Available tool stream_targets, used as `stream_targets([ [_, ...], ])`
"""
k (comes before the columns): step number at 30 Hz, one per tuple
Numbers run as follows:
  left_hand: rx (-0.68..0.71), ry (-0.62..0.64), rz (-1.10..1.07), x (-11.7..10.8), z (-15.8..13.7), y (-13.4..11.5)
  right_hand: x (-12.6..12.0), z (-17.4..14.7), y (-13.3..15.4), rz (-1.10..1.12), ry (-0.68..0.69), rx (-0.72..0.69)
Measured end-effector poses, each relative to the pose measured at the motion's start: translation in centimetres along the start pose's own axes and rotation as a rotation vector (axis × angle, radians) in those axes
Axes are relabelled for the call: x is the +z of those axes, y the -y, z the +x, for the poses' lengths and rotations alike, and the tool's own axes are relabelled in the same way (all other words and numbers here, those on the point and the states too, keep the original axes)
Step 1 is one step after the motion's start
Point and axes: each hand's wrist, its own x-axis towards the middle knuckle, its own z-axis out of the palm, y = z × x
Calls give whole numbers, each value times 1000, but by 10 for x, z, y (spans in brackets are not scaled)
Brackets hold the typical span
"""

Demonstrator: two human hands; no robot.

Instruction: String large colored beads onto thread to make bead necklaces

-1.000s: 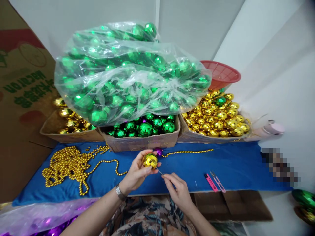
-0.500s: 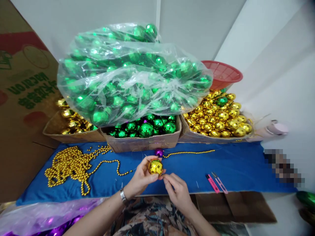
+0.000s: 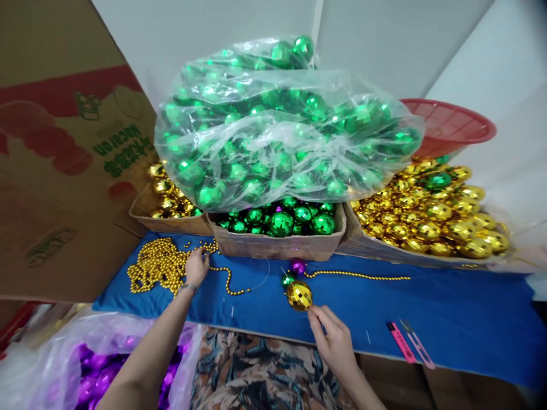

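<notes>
Currently: right hand (image 3: 335, 336) at gold faceted ball (image 3: 299, 295), left hand (image 3: 197, 267) at gold bead strands (image 3: 156, 265)

Ball's sitting over the blue surface (image 3: 342, 313), right in front of green (image 3: 287, 279) and purple (image 3: 298, 266) faceted balls. Right fingers are pressing together at its lower-right edge, probably steadying it; can't tell what's between. Left fingers are overlapping the strands' right edge; can't tell if gripping. Cardboard box (image 3: 277, 246) is standing behind, likely limiting room. Pink cutter (image 3: 401, 343) and snips (image 3: 419, 343) are lying well apart, rightward.
</notes>
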Motion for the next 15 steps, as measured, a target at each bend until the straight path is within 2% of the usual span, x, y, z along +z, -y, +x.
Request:
stream_targets([
  [4, -57, -3, -6, 0, 12, 13, 5, 7, 4, 3, 3, -29],
  [8, -122, -21, -108, -3, 7, 6, 8, 6, 5, 31, 28, 1],
  [11, -154, 12, -266, -2, -11, -13, 12, 6, 7, 49, 54, -5],
  [13, -150, 107, -391, 4, -33, -34, 16, 8, 10, 36, 77, -26],
  [15, -154, 257, -530, 11, -58, -58, 18, 13, 13, -3, 114, -48],
])
